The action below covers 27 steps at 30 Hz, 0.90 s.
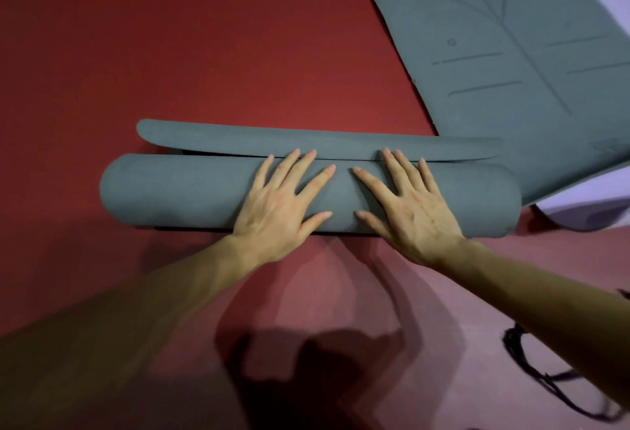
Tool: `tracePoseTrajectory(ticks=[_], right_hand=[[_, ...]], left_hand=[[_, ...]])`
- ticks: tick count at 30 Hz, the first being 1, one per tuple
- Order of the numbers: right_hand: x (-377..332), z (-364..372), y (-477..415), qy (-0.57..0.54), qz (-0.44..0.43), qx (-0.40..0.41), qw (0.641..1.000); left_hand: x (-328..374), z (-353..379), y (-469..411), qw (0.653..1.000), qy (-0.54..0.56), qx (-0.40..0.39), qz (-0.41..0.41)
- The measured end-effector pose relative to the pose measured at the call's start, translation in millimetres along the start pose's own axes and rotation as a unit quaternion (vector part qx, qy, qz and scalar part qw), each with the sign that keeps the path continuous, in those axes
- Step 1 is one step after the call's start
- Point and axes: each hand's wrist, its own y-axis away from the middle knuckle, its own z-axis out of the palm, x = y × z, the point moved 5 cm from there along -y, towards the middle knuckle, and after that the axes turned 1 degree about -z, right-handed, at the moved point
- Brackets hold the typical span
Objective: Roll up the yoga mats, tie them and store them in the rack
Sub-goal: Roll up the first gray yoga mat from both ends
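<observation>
Left hand and right hand press flat on the rolled yoga mat. I'd roll its end flap next.

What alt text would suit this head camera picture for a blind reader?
A person's left hand and right hand press flat, fingers spread, on a nearly rolled grey-green foam yoga mat on a red floor; its last flap lies loose beyond the roll. A second, flat grey-green mat with line markings lies at upper right.

A red floor spreads left of the left hand and far beyond it. Well right of the right hand lies a pale lilac surface, perhaps bare flooring.
</observation>
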Motion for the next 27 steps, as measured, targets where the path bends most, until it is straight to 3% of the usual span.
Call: tracePoseTrajectory(ticks=[3,5,8,14,19,24,27], right_hand=[[-4,-8,-7,-0.027,-0.018,0.053,0.998],[-7,-12,-10,-0.037,-0.031,0.069,0.996],[-6,-11,-13,-0.023,-0.030,0.050,0.998],[1,-10,-11,-0.039,-0.021,0.010,0.999],[10,-7,-10,-0.018,-0.002,-0.026,1.000],[11,-13,-9,-0.022,0.012,-0.018,1.000],[8,-17,-3,-0.020,0.001,-0.001,1.000]], left_hand=[[7,-10,-6,0.996,0.017,0.087,0.027],[7,-14,-12,0.995,0.017,0.091,0.026],[3,-8,-15,0.999,0.018,0.038,-0.004],[-14,15,-46,0.986,-0.077,-0.147,-0.022],[-25,18,-73,0.984,-0.064,-0.162,-0.049],[-22,12,-71,0.988,-0.048,-0.143,-0.041],[-28,3,-66,0.985,-0.017,-0.172,-0.013]])
